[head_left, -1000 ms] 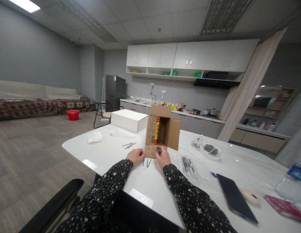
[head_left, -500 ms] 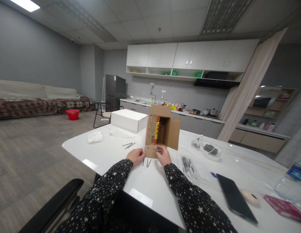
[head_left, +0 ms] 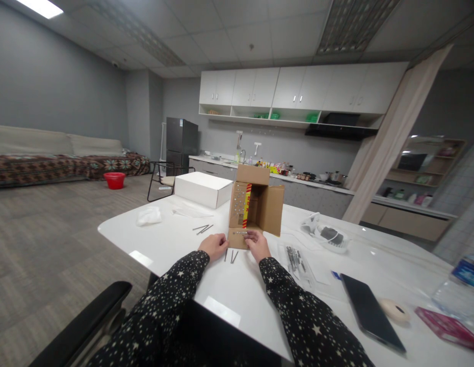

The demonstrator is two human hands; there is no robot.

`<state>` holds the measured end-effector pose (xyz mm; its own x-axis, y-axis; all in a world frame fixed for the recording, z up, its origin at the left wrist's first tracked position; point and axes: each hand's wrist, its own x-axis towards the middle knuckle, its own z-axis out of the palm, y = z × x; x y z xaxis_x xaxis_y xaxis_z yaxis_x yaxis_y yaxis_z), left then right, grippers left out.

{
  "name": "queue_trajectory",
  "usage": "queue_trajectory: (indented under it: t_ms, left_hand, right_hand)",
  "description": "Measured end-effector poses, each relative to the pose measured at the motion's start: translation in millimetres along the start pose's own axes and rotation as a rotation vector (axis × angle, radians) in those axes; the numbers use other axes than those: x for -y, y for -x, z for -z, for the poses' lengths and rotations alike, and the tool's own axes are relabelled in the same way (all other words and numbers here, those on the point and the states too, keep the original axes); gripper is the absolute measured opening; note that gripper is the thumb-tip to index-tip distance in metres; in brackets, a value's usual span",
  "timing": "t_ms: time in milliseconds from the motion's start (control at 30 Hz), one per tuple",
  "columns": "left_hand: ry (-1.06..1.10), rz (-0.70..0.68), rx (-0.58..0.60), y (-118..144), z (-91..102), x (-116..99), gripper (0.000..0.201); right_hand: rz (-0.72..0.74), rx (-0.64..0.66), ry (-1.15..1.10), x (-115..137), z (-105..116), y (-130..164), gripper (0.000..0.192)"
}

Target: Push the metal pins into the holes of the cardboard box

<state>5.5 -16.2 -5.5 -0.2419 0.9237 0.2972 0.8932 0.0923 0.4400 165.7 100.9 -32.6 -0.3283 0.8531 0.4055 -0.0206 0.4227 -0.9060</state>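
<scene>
- A small cardboard box (head_left: 256,206) lies on its side near the middle of the white bench (head_left: 244,285), its opening facing the person and its flaps spread.
- The lowest flap (head_left: 239,237) lies flat on the bench, with a row of small metal pieces along it.
- The right hand (head_left: 257,243) rests on that flap, its fingers curled over the row of pieces; whether it pinches one cannot be told.
- The left hand (head_left: 214,245) sits loosely curled at the flap's left edge, touching it.
- Two nails (head_left: 231,255) lie on the bench between the hands.
- More nails (head_left: 203,229) lie to the left of the box.
- A white box (head_left: 203,189) stands behind, and a dark phone (head_left: 370,312) lies well off to the right.
</scene>
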Motion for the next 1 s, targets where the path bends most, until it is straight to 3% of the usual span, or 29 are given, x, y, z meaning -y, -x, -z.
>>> queue_trajectory:
  t_ms: [700,1000]
  left_hand:
    - [-0.012,-0.015,0.001,-1.4,-2.1,1.9,0.028]
    - [-0.016,-0.018,-0.002,-2.2,-2.3,2.6,0.028]
  right_hand:
    - [-0.027,0.001,-0.088,0.1,-0.3,1.0,0.027]
    - [-0.09,0.006,-0.074,2.1,0.8,2.2,0.042]
